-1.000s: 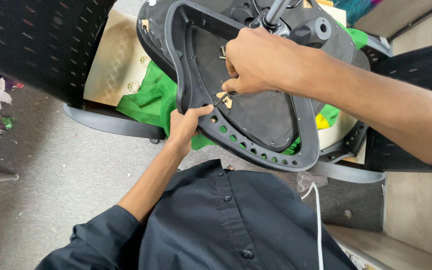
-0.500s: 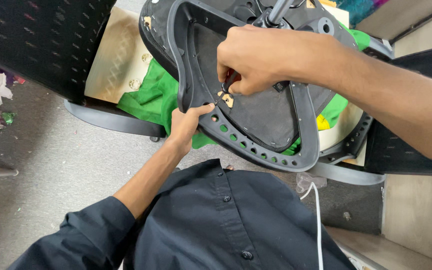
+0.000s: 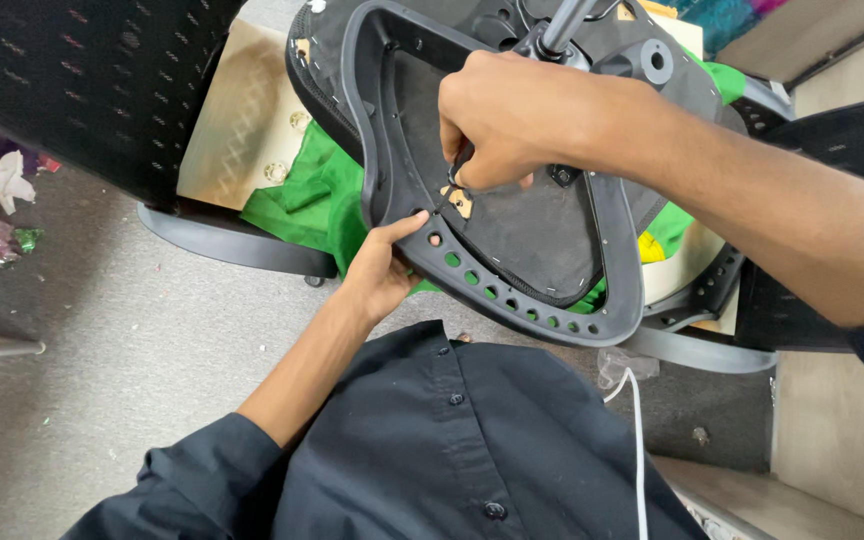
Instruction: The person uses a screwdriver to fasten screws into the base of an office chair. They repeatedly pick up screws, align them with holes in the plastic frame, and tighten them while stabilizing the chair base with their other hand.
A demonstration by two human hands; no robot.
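Two bare hands work on an upturned black chair seat [image 3: 512, 240], its underside facing the camera and its plastic frame pierced by a row of round holes along the near edge. The left hand [image 3: 377, 275] sits at the frame's lower left rim, thumb laid on top of the edge and fingers curled beneath it, so its grip is closed around the plastic rim. The right hand [image 3: 512, 120] comes in from the right, above and beyond the left one, knuckles up over the middle of the seat; its grip is pinched tight, thumb against curled fingers, on something small and dark that the fingers mostly hide, so I cannot tell what it is. Just below that pinch lies a small tan patch [image 3: 459, 200] on the dark seat panel. Beyond the right hand a metal column [image 3: 564, 25] rises from the seat's mechanism. Under the seat, past the left grip, lies crumpled green cloth [image 3: 312, 205], with a pale cardboard sheet [image 3: 242, 130] farther left. Near the body, a dark buttoned shirt [image 3: 452, 440] fills the foreground, and a white cord [image 3: 638, 440] hangs on its right. Grey carpet floor [image 3: 102, 340] spreads to the left of the left grip.
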